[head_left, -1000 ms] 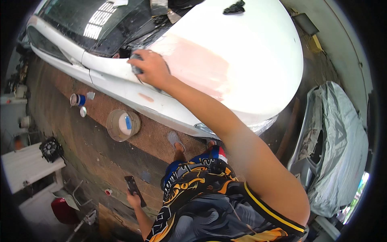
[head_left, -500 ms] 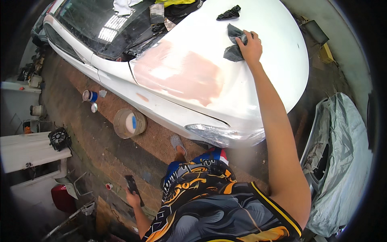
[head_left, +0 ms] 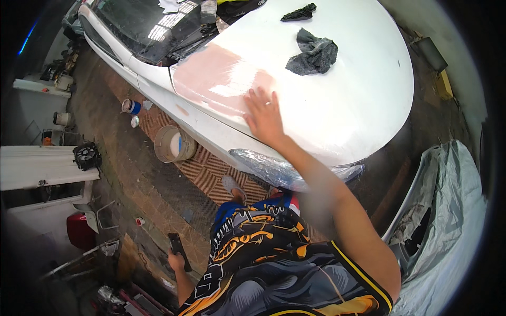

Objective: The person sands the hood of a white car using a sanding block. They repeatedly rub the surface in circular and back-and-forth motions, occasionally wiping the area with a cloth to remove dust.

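Note:
My right hand (head_left: 266,113) lies flat with its fingers spread on the white car hood (head_left: 342,100). Its fingertips rest at the edge of a pinkish-brown filler patch (head_left: 203,79) that has white smears across it. Farther up the hood sits a crumpled dark grey cloth (head_left: 316,55), apart from the hand, and beyond it a smaller black crumpled cloth (head_left: 298,12). Low at the left, away from the car, my left hand (head_left: 177,261) is closed around a slim black phone (head_left: 177,245).
On the floor beside the car stand a bucket (head_left: 166,145) with whitish liquid and a blue item, and a blue-banded can (head_left: 132,107). Clear film covers the headlight (head_left: 269,166). A silver-wrapped bumper (head_left: 440,210) stands at the right. A black fan (head_left: 87,156) is at the left.
My right hand has let go of the dark grey cloth, leaving it on the hood, and moved down and left to the filler patch. The left hand still holds the phone.

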`<state>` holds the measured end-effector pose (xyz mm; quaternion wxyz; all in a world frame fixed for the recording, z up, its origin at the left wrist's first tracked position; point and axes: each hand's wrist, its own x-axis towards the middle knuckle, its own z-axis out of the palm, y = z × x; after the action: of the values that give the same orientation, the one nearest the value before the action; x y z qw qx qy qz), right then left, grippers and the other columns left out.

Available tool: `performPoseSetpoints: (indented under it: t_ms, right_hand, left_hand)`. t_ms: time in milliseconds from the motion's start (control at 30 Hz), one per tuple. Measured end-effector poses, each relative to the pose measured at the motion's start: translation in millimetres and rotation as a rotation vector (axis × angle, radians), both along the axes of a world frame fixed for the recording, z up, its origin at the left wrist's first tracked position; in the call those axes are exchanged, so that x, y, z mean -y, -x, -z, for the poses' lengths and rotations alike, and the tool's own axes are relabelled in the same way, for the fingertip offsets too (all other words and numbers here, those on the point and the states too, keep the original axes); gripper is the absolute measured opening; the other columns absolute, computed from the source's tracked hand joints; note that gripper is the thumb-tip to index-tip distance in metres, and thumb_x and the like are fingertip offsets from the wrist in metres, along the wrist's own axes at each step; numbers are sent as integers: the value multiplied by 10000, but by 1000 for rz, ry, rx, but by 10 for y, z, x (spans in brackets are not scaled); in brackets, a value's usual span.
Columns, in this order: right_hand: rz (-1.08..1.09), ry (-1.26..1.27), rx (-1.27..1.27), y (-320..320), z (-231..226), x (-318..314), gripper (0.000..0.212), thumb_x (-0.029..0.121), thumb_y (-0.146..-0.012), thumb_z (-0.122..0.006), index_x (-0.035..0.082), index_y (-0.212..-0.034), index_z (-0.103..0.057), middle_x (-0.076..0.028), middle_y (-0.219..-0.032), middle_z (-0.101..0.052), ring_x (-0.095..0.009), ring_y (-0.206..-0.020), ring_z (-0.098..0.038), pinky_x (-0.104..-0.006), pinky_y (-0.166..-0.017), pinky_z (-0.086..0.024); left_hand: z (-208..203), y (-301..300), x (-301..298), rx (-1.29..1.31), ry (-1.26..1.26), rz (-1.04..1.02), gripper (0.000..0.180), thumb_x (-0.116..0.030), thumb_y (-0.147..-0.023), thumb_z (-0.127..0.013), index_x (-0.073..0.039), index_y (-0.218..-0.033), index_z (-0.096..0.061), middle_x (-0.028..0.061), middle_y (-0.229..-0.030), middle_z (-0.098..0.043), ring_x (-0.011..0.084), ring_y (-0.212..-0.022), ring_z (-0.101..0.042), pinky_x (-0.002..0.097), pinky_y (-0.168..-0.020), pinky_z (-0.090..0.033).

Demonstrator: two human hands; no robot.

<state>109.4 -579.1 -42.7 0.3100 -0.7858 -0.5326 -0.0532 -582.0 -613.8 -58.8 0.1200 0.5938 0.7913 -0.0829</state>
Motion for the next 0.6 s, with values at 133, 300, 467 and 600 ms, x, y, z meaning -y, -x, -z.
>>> performPoseSetpoints:
  t_ms: [133,300,467,600]
  right_hand:
    - [-64,-18,4,281,45,89,593,310,-979,-601,14,-1483,-502,-192,-1619,-385,-376,-1545,-256,-598,-1260,-120]
    - [-39,18,88,163,13,-153,633,359,-1004,-561,-17,-1504,-465,-191,-1624,-380,-370,-1547,-261,-595,-1260,-124]
    - [51,51,151,-7,-4,-655,675,400,-1015,-531,-49,-1511,-438,-227,-1621,-367,-365,-1539,-285,-581,-1259,-144]
    - [4,84,144,327,-68,-884,677,409,-1014,-525,-62,-1493,-446,-251,-1591,-401,-387,-1512,-333,-562,-1260,-164]
  left_hand:
    - [21,-4,68,60,-71,5,624,-27,-865,-658,-72,-1471,-521,276,-1218,-698,445,-1139,-670,497,-959,-519]
    - [20,61,361,93,-67,-51,615,-26,-894,-650,-49,-1489,-497,269,-1266,-683,427,-1187,-657,472,-996,-509]
    - [117,335,741,99,14,-170,608,-18,-906,-639,-12,-1493,-482,256,-1345,-649,414,-1258,-621,457,-1045,-487]
    - [258,561,1153,100,29,-271,606,12,-903,-630,9,-1491,-484,253,-1347,-650,426,-1247,-624,468,-1046,-488]
